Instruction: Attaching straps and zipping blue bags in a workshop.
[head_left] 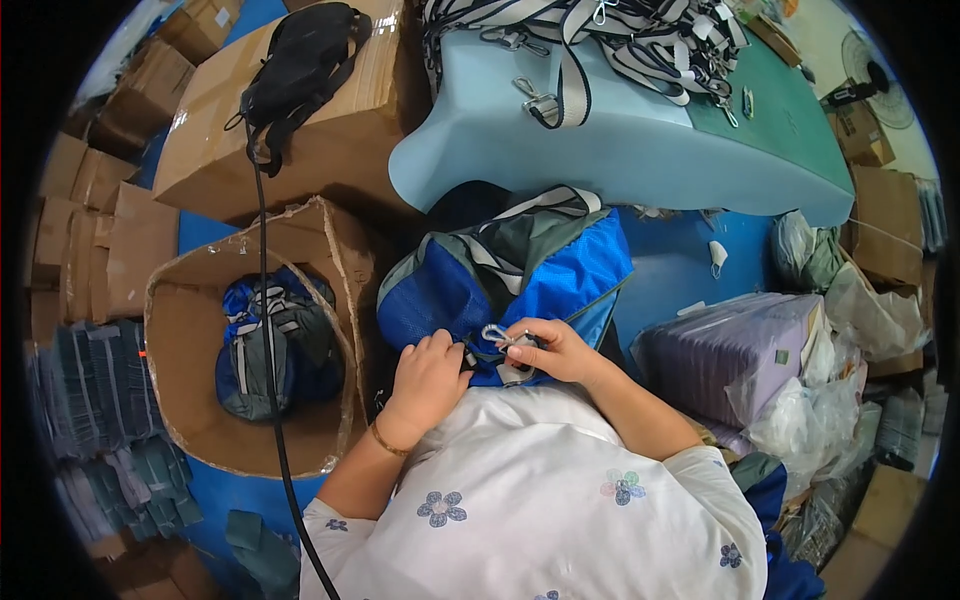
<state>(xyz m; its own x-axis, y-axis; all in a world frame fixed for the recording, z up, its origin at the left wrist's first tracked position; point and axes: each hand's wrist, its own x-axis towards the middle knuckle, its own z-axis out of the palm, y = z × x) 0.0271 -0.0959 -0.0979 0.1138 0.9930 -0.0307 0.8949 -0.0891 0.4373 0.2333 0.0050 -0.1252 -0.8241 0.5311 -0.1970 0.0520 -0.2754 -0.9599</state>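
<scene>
A blue and grey duffel bag with black-and-white straps rests against my lap. My right hand is closed on a silver metal snap hook by the bag's near edge, thumb and forefinger pinching it. A piece of light webbing hangs just below these fingers. To the left of the hook, my left hand lies with bent fingers on the near edge of the bag, gripping it there. The tips of its fingers are partly hidden.
An open cardboard box at left holds folded blue-grey bags. A black cable runs across it from a black pouch on a carton. Striped straps with hooks lie on the table ahead. Purple wrapped panels stand at right.
</scene>
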